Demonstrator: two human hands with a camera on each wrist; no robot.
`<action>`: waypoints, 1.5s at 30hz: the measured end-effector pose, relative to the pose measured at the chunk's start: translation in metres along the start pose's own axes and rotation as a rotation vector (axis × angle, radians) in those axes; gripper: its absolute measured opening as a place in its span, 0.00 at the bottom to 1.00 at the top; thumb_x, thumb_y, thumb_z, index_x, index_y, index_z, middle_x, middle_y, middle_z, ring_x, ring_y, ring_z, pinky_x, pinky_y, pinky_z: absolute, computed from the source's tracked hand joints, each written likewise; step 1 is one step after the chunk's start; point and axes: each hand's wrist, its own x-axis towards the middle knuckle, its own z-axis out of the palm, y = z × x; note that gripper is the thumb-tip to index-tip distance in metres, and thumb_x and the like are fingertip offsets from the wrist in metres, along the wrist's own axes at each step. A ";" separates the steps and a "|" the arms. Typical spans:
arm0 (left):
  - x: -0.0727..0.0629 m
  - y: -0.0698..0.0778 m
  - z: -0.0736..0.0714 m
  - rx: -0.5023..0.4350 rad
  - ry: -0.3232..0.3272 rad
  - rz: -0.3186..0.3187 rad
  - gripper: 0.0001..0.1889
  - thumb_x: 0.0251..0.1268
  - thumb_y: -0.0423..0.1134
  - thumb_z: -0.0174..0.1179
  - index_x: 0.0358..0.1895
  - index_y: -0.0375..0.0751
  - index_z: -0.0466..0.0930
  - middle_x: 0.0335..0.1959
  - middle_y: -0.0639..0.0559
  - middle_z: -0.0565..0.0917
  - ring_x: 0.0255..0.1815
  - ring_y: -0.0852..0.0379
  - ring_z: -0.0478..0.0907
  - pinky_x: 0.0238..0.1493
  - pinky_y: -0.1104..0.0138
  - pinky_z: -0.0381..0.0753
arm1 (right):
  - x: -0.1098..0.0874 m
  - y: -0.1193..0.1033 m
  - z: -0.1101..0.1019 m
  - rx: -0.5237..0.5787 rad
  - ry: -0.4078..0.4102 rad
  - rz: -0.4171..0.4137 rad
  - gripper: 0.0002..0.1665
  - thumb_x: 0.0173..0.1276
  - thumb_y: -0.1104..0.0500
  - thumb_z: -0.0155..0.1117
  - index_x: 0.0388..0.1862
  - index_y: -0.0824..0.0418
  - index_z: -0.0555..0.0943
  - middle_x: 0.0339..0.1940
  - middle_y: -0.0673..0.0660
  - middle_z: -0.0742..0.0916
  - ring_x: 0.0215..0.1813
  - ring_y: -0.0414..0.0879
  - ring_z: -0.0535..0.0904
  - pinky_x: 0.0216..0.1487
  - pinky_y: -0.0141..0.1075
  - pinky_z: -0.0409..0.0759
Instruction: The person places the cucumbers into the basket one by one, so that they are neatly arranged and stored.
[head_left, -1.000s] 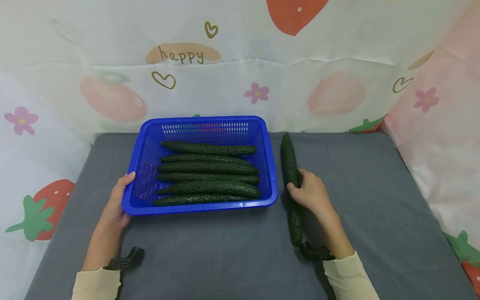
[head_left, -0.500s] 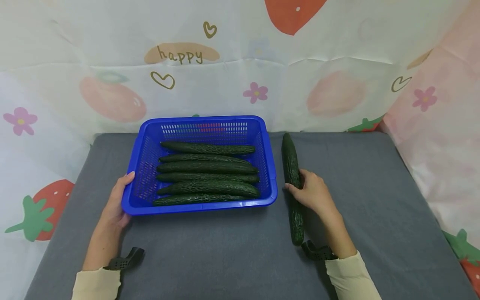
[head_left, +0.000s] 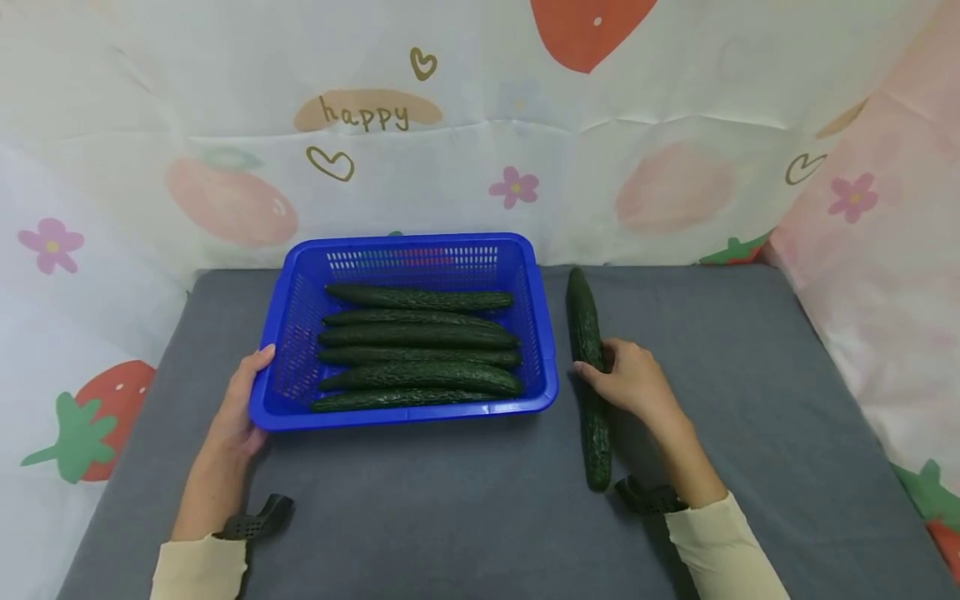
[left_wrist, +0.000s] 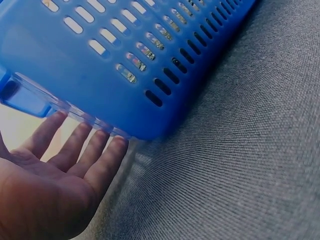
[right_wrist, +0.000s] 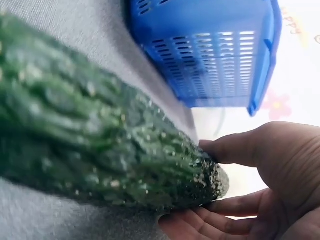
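Around the middle of a long dark green cucumber, my right hand grips with thumb on one side and fingers on the other. This cucumber lies lengthwise on the grey cloth, right of a blue plastic basket. Several more cucumbers lie crosswise in the basket, side by side. My left hand is at the basket's left side. In the left wrist view, its extended fingers touch the basket near the rim. The right wrist view shows the cucumber's bumpy skin close up, between thumb and fingers.
Grey cloth covers the table. A white printed curtain hangs behind, close to the basket's back rim, and also at both sides. Each wrist carries a black camera mount.
My right hand and wrist have shifted slightly to the right, and the cucumber's near end has moved a little right with them. My left hand stays at the basket.
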 end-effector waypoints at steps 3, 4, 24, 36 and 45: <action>0.001 -0.001 0.000 -0.004 -0.004 0.007 0.18 0.87 0.52 0.41 0.70 0.55 0.67 0.56 0.60 0.87 0.53 0.62 0.85 0.52 0.66 0.87 | 0.003 0.001 -0.002 -0.014 -0.005 0.001 0.42 0.77 0.42 0.64 0.73 0.74 0.72 0.35 0.63 0.84 0.33 0.52 0.78 0.39 0.45 0.76; 0.001 -0.001 0.000 -0.011 -0.008 0.011 0.18 0.87 0.51 0.41 0.70 0.55 0.68 0.56 0.60 0.87 0.53 0.62 0.85 0.52 0.66 0.87 | 0.004 0.001 -0.003 -0.021 -0.003 -0.001 0.42 0.77 0.41 0.65 0.72 0.74 0.73 0.33 0.61 0.84 0.32 0.51 0.77 0.38 0.44 0.75; 0.002 -0.002 0.000 0.012 0.040 0.008 0.16 0.87 0.52 0.43 0.67 0.57 0.70 0.52 0.62 0.88 0.51 0.63 0.86 0.50 0.68 0.87 | -0.002 0.012 -0.019 0.055 -0.100 -0.050 0.40 0.76 0.49 0.67 0.75 0.73 0.70 0.67 0.76 0.82 0.65 0.70 0.81 0.62 0.62 0.81; 0.001 -0.001 0.001 0.017 0.055 -0.038 0.19 0.86 0.54 0.44 0.71 0.57 0.64 0.56 0.63 0.86 0.55 0.64 0.84 0.53 0.67 0.86 | -0.011 0.017 -0.032 -0.115 -0.137 -0.152 0.35 0.72 0.52 0.71 0.70 0.71 0.76 0.61 0.74 0.86 0.60 0.68 0.84 0.54 0.61 0.83; 0.000 0.001 0.000 0.048 0.038 -0.026 0.20 0.87 0.55 0.43 0.73 0.57 0.62 0.59 0.62 0.84 0.57 0.63 0.84 0.54 0.67 0.86 | -0.010 0.009 -0.025 -0.185 -0.110 -0.150 0.36 0.73 0.46 0.71 0.70 0.69 0.78 0.57 0.70 0.89 0.54 0.63 0.88 0.47 0.57 0.86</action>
